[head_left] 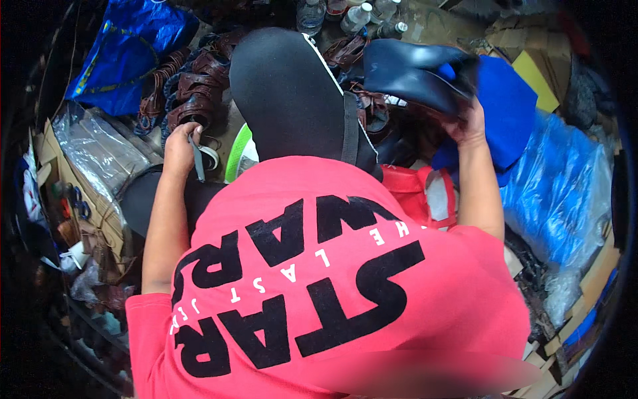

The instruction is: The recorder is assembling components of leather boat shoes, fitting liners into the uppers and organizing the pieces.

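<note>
My left hand (178,151) is closed on a thin grey strip (198,158) that hangs below its fingers; whether it is a strap or a tool I cannot tell. At the right, my right hand (467,125) grips a glossy dark shoe (415,70) from below, partly smeared by motion. Between the two hands rises my bent knee in black trousers (286,93). Several brown leather sandals (198,86) with laces lie just beyond my left hand. Another brown sandal (375,114) shows beneath the dark shoe.
Plastic bottles (356,18) stand at the far side. A blue bag (123,60) lies far left, with clear plastic sheeting (100,146) nearer. At the right are blue cloth (505,110), a yellow sheet (535,81) and blue plastic wrap (555,186). A red bag (415,193) sits by my right forearm.
</note>
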`<state>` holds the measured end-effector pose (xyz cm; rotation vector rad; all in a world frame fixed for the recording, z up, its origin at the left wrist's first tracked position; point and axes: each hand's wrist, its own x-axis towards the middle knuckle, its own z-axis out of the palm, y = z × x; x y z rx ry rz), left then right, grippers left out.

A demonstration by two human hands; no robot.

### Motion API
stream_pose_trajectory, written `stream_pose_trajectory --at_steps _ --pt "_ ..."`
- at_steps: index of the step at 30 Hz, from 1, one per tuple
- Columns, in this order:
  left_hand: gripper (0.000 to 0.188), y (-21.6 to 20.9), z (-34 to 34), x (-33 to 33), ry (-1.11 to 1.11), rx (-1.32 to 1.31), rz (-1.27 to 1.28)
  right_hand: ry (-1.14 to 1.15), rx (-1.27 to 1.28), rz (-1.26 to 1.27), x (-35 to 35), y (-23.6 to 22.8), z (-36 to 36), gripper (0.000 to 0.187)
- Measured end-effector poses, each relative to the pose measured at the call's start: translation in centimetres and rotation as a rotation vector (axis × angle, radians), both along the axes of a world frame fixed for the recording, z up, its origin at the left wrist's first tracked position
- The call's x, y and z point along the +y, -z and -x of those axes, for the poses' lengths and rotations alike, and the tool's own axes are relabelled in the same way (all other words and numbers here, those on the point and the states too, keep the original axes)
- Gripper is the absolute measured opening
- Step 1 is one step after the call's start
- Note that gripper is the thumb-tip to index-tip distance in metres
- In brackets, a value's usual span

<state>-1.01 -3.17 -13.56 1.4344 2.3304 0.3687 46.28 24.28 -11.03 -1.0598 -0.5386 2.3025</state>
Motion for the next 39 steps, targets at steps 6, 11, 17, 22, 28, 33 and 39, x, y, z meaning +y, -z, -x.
stream_pose_trajectory --at_steps 6,11,17,22,28,33,39 --pt "0.018 0.0 0.5 0.1 -0.042 -0.066 0.05 -0.419 -1.006 -1.097 -0.2 1.7 -2.1 0.062" --pt "0.018 -0.1 0.7 -0.3 -0.113 -0.06 0.052 0.096 -0.055 -0.169 -0.6 0.7 -0.5 0.059" --pt "0.016 0.1 0.5 -0.3 -0.067 -0.076 0.018 -0.165 0.637 -0.042 0.1 2.0 -1.6 0.056" --pt "0.019 -0.4 -0.3 -0.3 -0.003 -0.069 -0.071 0.08 0.341 -0.076 -0.4 -2.1 2.3 0.055" --pt "0.019 0.0 -0.9 0.9 0.048 -0.1 -0.035 0.226 0.369 -0.161 -1.5 -3.2 7.5 0.048" --pt "0.016 -0.3 -0.5 0.8 -0.013 -0.119 -0.029 0.097 0.772 -0.046 0.0 -0.7 8.0 0.037" --pt "0.023 0.0 -0.5 0.3 -0.006 -0.127 0.0 -0.164 1.051 0.189 -0.3 0.0 9.5 0.036"
